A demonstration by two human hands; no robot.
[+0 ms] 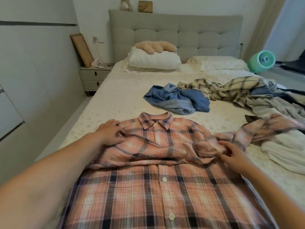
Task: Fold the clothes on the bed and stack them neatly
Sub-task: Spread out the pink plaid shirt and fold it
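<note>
A pink plaid shirt point(158, 176) lies front up and buttoned on the bed point(115, 103), collar pointing away from me. My left hand point(110, 132) rests on its left shoulder, fingers bent into the cloth. My right hand point(231, 154) pinches the bunched right shoulder where the sleeve starts. That sleeve point(264, 128) trails off to the right across the bed. Beyond the collar sits a crumpled blue garment point(178, 100). A cream plaid garment point(222, 88) is heaped behind it.
More loose clothes lie at the right: a grey piece point(272, 104) and a white one point(283, 154). White pillows point(153, 61) and a beige plush sit at the padded headboard. A nightstand point(94, 78) stands left of the bed, a green fan point(262, 61) to the right.
</note>
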